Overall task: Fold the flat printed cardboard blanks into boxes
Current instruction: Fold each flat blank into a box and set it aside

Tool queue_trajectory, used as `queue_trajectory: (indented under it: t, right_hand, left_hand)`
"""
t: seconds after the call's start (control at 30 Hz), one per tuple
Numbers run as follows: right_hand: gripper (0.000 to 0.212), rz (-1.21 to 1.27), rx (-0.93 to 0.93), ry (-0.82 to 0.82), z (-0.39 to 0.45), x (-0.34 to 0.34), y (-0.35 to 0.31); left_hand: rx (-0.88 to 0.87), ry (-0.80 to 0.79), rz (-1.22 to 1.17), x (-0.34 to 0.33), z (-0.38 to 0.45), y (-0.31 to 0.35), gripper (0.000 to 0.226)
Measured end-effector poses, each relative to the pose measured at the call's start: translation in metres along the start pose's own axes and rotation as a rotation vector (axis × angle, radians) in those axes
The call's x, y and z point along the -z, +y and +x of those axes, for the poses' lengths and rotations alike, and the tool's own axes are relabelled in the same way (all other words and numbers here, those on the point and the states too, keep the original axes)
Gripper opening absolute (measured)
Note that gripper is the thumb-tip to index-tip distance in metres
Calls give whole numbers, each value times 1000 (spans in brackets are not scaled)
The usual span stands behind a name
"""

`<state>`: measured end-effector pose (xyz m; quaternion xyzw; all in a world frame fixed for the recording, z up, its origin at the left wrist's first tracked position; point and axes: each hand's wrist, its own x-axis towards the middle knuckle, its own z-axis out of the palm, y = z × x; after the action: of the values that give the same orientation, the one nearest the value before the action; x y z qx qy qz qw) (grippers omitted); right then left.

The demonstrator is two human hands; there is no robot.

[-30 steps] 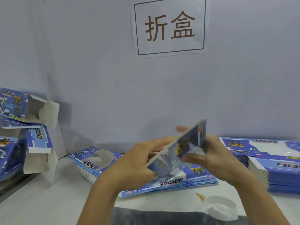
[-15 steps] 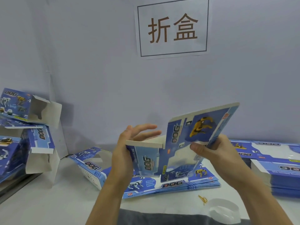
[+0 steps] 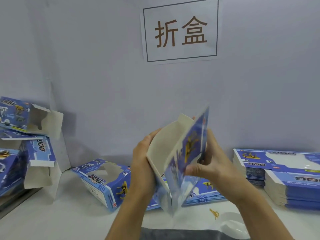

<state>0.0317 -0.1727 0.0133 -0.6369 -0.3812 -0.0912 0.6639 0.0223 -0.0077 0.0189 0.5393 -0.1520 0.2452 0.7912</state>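
Left hand cups the half-opened cardboard blank | right hand pinches its printed panel | above the bench

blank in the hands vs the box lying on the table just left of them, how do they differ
1. The blank is held in the air between the left hand and right hand; the folded box lies untouched on the table.
2. The blank is only partly opened, its plain inside showing; the folded box is already squared up.

Both carry the same blue DOG print.
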Motion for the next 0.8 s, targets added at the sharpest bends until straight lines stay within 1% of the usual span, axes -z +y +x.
queue_trajectory:
  t: [0.03,0.1,0.17,0.2,0.23,0.27,0.33,0.4,0.47,0.5,0.53,0.57,0.6,0.63,0.67,0.7,0.73,0.8]
  right_hand:
    - [94,-18,17,73,1,-4,0]
    - [83,-122,67,279,3,-14,3]
    - [70,-236,108,447,5,-22,6]
    - [64,-259,127,483,5,-25,5]
    - [58,-272,140,474,6,-28,5]
    - [53,-274,148,427,7,-31,3]
    - [47,-255,132,286,7,-41,4]
    - [56,-281,101,218,5,-51,7]
    - [69,-272,49,180,3,-54,5]
    - [76,-247,4,143,2,-52,2]
    - [86,-230,-44,91,1,-48,-1]
    - [102,-230,-91,34,0,-43,-4]
    - [120,-260,-134,-14,-1,-40,-8]
    - [134,-327,-166,-43,-1,-39,-12]
    - [144,-417,-172,-53,-2,-41,-15]
    - [149,-510,-159,-50,-1,-45,-17]
    - [151,-580,-136,-29,0,-49,-17]
    - [147,-634,-80,76,2,-55,-14]
  left_hand:
    - [30,41,-35,5,4,-2,52]
    - [125,143,-107,16,11,-4,53]
    - [181,162,-164,27,17,-5,55]
    - [195,154,-164,29,19,-3,55]
    - [204,143,-172,31,20,-2,54]
    - [209,121,-179,30,19,-1,51]
    - [163,73,-185,24,13,-1,44]
    - [121,52,-212,17,5,-1,40]
    - [127,17,-243,9,-1,2,38]
    - [133,-4,-241,5,-2,2,40]
    - [134,-3,-236,3,-2,3,49]
    - [140,32,-242,4,-1,3,58]
    - [145,81,-258,5,1,3,61]
    - [143,117,-268,8,3,2,56]
    - [141,135,-268,11,5,0,46]
    - [145,135,-257,13,7,0,35]
    - [151,126,-250,14,9,0,29]
    - [158,90,-258,17,11,2,30]
